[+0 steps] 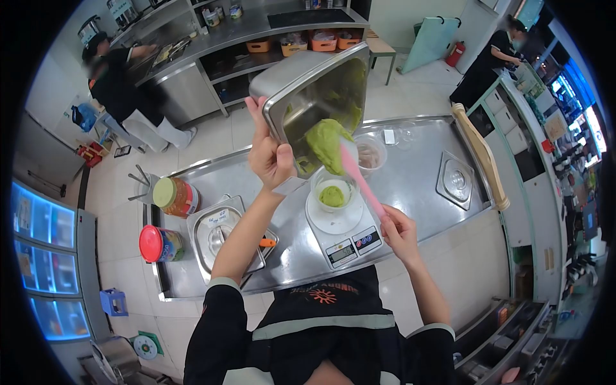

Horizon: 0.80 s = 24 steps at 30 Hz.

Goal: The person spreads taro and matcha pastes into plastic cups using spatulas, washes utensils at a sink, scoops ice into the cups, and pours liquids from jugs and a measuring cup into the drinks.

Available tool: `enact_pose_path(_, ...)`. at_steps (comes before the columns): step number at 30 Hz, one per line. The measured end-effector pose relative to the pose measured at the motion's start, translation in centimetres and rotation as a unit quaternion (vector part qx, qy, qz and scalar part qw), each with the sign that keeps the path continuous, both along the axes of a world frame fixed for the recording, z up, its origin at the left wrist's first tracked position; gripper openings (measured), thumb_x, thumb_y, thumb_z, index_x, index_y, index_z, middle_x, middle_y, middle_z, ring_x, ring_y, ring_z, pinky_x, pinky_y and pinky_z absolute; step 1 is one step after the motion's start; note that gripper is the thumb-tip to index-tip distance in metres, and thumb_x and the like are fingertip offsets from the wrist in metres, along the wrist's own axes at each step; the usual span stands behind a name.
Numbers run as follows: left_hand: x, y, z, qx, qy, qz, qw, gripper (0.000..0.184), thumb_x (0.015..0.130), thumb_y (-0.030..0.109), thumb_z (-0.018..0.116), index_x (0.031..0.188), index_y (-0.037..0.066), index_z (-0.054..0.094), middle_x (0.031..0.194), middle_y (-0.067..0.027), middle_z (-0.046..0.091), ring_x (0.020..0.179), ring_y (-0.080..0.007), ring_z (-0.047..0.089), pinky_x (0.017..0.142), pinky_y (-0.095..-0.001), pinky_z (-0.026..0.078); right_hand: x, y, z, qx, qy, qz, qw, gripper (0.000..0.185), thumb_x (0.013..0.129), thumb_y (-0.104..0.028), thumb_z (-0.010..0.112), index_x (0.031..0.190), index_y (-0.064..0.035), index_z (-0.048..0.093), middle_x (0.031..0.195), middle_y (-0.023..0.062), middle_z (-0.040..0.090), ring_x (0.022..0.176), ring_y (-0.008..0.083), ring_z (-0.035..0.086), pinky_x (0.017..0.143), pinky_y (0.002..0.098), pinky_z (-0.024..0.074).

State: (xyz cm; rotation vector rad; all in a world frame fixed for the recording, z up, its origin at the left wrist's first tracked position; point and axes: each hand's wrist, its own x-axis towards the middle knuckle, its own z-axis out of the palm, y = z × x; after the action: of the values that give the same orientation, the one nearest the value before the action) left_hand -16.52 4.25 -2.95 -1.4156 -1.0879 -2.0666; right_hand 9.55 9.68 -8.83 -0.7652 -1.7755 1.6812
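My left hand (pixel 269 157) grips the rim of a deep steel pan (pixel 321 83), tilted so its opening faces the right and down. Green paste (pixel 328 144) smears its inner walls and a lump sits at its lower edge. In my right hand (pixel 399 230) is the handle of a pink spatula (pixel 360 178), whose head is in that lump. Below it, a clear plastic cup (pixel 347 200) with some green paste in the bottom stands on a white digital kitchen scale (pixel 333 226). The scale's display is lit, its digits too small to read surely.
On the steel table (pixel 410 186) are a red-lidded jar (pixel 160 244), a green-lidded jar (pixel 174 196), a lidded steel container (pixel 221 234), stacked plastic cups (pixel 371 154) and a steel lid (pixel 455 179). One person stands at the back-left counter, another at the right counter.
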Motion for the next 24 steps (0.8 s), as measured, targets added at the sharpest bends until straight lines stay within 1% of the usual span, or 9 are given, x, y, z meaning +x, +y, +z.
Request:
enact_pose_path(3,0.1,0.0,-0.6,-0.019,-0.026,0.003,0.999,0.037,0.082,0.016,0.047,0.054,-0.002,0.031,0.124,-0.0317,0.031,0.125,-0.0421,0.01,0.1,-0.0435,0.012,1.0,0.3,-2.5,0.12,-0.014,-0.027,0.992,0.022,0.084,-0.008,0.049,0.103,-0.0001,0.055,0.056,-0.0019,0.046,0.044,0.0016,0.036,0.038,0.0162,0.0258)
enact_pose_path(6,0.2,0.3,-0.9,-0.029,-0.044,0.006,0.999,0.034,0.08,0.013,0.046,0.054,-0.002,0.03,0.124,-0.0313,0.031,0.125,-0.0424,0.01,0.099,-0.0428,0.013,1.8,0.4,-3.4,0.24,-0.047,-0.065,0.968,0.018,0.081,-0.006,0.051,0.097,0.0009,0.056,0.059,-0.0009,0.049,0.047,0.0026,0.039,0.042,0.0163,0.0292)
enact_pose_path(9,0.0,0.5,-1.0,-0.038,-0.055,0.016,0.998,0.032,0.079,0.011,0.045,0.054,-0.002,0.03,0.125,-0.0308,0.031,0.125,-0.0423,0.01,0.099,-0.0422,0.013,2.4,0.1,-3.4,0.272,-0.067,-0.102,0.955,0.016,0.075,-0.005,0.058,0.09,0.0014,0.058,0.073,0.0103,0.061,0.056,0.0125,0.055,0.05,0.0224,0.0414)
enact_pose_path(14,-0.8,0.8,-1.3,-0.03,-0.035,0.059,0.997,0.032,0.082,0.018,0.046,0.059,-0.001,0.035,0.125,-0.0257,0.037,0.077,-0.0107,0.044,0.066,-0.0212,0.035,2.8,0.1,-2.7,0.33,-0.051,-0.131,0.934,0.016,0.075,-0.006,0.059,0.089,0.0015,0.058,0.078,0.0128,0.062,0.061,0.0177,0.058,0.053,0.024,0.0439)
enact_pose_path(18,-0.4,0.7,-0.8,-0.016,-0.042,0.057,0.997,0.031,0.082,0.019,0.046,0.06,-0.001,0.035,0.123,-0.0235,0.04,0.081,-0.0114,0.044,0.069,-0.0211,0.035,2.9,0.2,-1.9,0.316,-0.063,-0.122,0.939,0.017,0.074,-0.006,0.06,0.089,0.0016,0.058,0.078,0.0125,0.062,0.058,0.0173,0.057,0.052,0.0237,0.0433)
enact_pose_path(20,-0.1,0.5,-0.5,-0.017,-0.056,0.042,0.997,0.033,0.082,0.018,0.046,0.058,-0.001,0.035,0.123,-0.0248,0.037,0.096,-0.0208,0.034,0.08,-0.0274,0.028,2.5,0.2,-0.8,0.302,-0.068,-0.122,0.943,0.017,0.074,-0.006,0.06,0.089,0.001,0.059,0.073,0.0104,0.06,0.054,0.0158,0.055,0.048,0.0231,0.0412)
enact_pose_path(21,0.2,0.4,-0.2,-0.022,-0.067,0.026,0.997,0.034,0.082,0.018,0.046,0.056,-0.001,0.033,0.124,-0.0267,0.034,0.111,-0.03,0.024,0.09,-0.0337,0.021,2.2,0.1,0.1,0.294,-0.07,-0.124,0.945,0.017,0.074,-0.006,0.06,0.089,0.0007,0.059,0.07,0.0094,0.06,0.052,0.015,0.053,0.047,0.0228,0.0401)
enact_pose_path(22,0.5,0.2,0.0,-0.026,-0.078,0.009,0.997,0.036,0.082,0.017,0.046,0.055,-0.001,0.032,0.126,-0.0286,0.031,0.125,-0.0392,0.014,0.1,-0.04,0.014,1.9,0.3,1.3,0.35,-0.073,-0.129,0.925,0.018,0.073,-0.005,0.06,0.09,-0.0009,0.059,0.068,0.0079,0.058,0.05,0.0145,0.051,0.045,0.0229,0.0387)
enact_pose_path(24,0.8,0.1,0.1,-0.029,-0.079,0.0,0.996,0.035,0.082,0.016,0.046,0.054,-0.001,0.032,0.125,-0.0299,0.032,0.125,-0.039,0.016,0.099,-0.0405,0.014,0.9,1.2,4.2,0.457,-0.078,-0.139,0.875,0.022,0.071,-0.004,0.061,0.093,-0.0043,0.061,0.062,0.005,0.054,0.045,0.0135,0.046,0.041,0.0231,0.0359)
